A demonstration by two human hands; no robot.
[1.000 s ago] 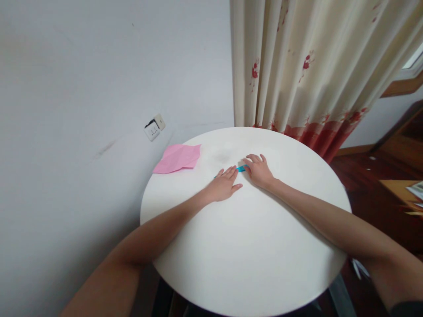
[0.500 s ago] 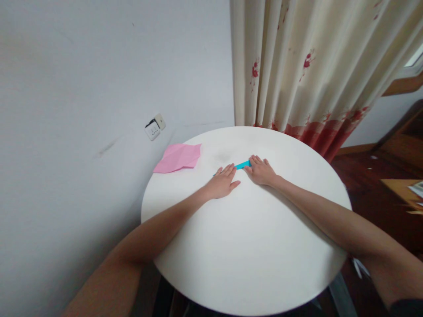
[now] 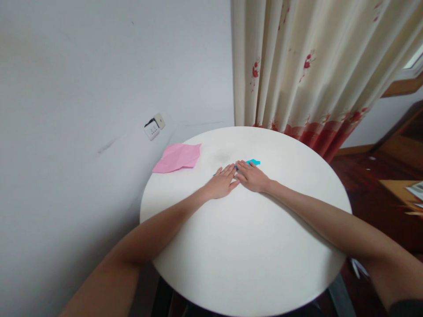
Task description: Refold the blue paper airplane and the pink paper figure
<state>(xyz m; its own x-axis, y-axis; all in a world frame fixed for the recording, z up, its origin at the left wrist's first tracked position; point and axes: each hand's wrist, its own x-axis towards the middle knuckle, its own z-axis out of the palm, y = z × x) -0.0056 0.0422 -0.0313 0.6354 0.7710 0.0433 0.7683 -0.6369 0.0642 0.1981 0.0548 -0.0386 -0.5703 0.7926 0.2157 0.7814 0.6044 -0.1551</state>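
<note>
A narrow folded piece of blue paper (image 3: 255,162) lies on the white round table (image 3: 251,246), mostly covered by my hands. My left hand (image 3: 222,182) rests flat over its left part, fingers stretched out. Close beside it, my right hand (image 3: 252,176) presses flat on the middle of the strip, its fingers extended and nearly touching the left fingertips. The blue paper's right end shows beyond my right hand, and a tiny bit of its left end peeks out past my left hand.
A creased pink sheet of paper (image 3: 177,157) lies at the table's left back edge. Behind it is a pale wall with a socket (image 3: 152,130). A flowered curtain (image 3: 297,79) hangs behind the table. Papers lie on a wooden surface (image 3: 399,191) at the right.
My right hand has slid left along the blue paper towards my left hand, uncovering the paper's right end. My left hand has stayed in place.
</note>
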